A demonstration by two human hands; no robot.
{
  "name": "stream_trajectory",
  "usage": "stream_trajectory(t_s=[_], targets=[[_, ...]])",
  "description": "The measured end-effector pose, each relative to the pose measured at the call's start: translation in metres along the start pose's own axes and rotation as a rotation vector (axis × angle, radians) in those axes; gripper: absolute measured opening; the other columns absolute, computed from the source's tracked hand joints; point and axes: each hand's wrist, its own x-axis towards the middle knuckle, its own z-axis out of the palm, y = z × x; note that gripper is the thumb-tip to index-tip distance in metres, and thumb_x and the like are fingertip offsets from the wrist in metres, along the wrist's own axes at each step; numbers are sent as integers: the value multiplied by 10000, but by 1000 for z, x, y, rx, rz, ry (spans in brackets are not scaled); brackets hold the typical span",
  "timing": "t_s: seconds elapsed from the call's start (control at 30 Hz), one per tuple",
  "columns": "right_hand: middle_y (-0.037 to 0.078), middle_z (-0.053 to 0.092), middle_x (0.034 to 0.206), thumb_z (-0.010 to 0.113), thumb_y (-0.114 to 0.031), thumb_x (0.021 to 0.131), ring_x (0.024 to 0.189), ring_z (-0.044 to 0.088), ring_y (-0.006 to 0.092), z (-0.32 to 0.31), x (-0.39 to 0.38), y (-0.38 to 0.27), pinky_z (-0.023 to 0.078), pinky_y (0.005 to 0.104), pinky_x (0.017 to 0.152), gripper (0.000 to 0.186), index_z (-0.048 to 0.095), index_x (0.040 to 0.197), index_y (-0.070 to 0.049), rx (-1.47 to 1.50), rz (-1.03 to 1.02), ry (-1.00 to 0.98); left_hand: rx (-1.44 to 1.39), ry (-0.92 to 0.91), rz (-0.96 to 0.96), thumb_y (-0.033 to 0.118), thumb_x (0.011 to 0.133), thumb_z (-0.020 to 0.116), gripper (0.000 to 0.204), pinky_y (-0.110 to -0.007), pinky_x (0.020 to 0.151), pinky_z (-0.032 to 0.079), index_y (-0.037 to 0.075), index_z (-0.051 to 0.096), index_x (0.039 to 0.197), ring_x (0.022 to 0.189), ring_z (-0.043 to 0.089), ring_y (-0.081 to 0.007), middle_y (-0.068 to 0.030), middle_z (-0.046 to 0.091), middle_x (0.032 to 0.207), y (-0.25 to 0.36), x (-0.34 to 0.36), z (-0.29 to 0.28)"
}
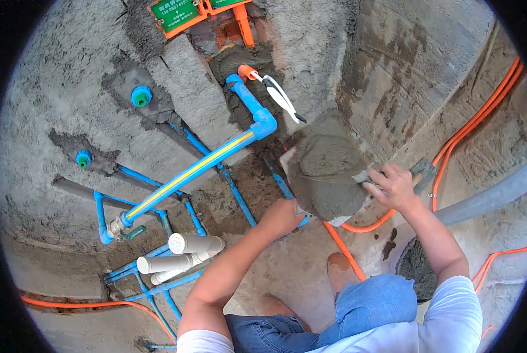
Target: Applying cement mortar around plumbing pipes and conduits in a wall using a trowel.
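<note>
My left hand (282,216) is closed on the near left edge of a flat board (287,160) heaped with wet grey mortar (328,156); some fingers are hidden beneath it. At the board's right side my right hand (391,185) is closed around what looks like the handle of a trowel. Its blade seems to lie in the mortar, so its outline is hard to make out. Just beyond the board, white and black wires (281,97) stick out of an orange conduit end (247,72) at the wall. A blue elbow pipe (263,123) runs beside them.
A blue pipe with a yellow stripe (193,173) slants across the left, ending at a valve (119,226). White capped pipes (184,242) stand low on the left. Orange conduits (481,112) curve along the right. A bucket of mortar (416,265) sits by my right knee.
</note>
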Motion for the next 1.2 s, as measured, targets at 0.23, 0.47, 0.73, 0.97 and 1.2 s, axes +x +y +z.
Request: stream_trajectory(t_s=[0.23, 0.47, 0.73, 0.97, 1.2], targets=[[70, 578, 805, 697, -191, 574, 692, 583, 247, -30, 18, 26, 466, 364, 599, 358, 673, 917, -90, -132, -140, 197, 156, 72, 54, 244, 751, 637, 296, -482, 682, 515, -46, 614, 805, 738, 643, -392, -251, 638, 786, 6, -7, 31], [102, 593, 856, 703, -121, 583, 727, 591, 286, -78, 86, 47, 479, 386, 624, 409, 656, 984, -54, -214, -284, 295, -808, -8, -390, 165, 791, 631, 250, -348, 433, 440, 10, 551, 612, 475, 549, -175, -87, 563, 571, 3, 7, 40], [116, 617, 799, 695, -318, 774, 664, 602, 289, -69, 205, 1, 485, 377, 611, 305, 685, 991, -104, -39, -286, 95, -1148, 379, -498, 123, 805, 608, 268, -351, 372, 372, 33, 509, 571, 402, 473, -177, -76, 502, 495, -13, 20, 25], [142, 626, 669, 635, -440, 794, 597, 604, 274, -7, 363, 36, 488, 403, 577, 415, 695, 961, -65, -5, -77, -432, -1351, 472, -469, 113, 800, 606, 128, -344, 368, 374, 26, 536, 739, 408, 451, -166, -53, 494, 568, 17, 52, 13], [0, 530, 621, 668, -352, 833, 500, 470, 98, -20, 325, 54, 371, 253, 427, 312, 680, 868, -43, 430, 451, -490, -1321, 418, -451, 129, 822, 597, 126, -319, 361, 381, 68, 494, 782, 409, 473, -158, -32, 490, 589, 21, 57, 3]])
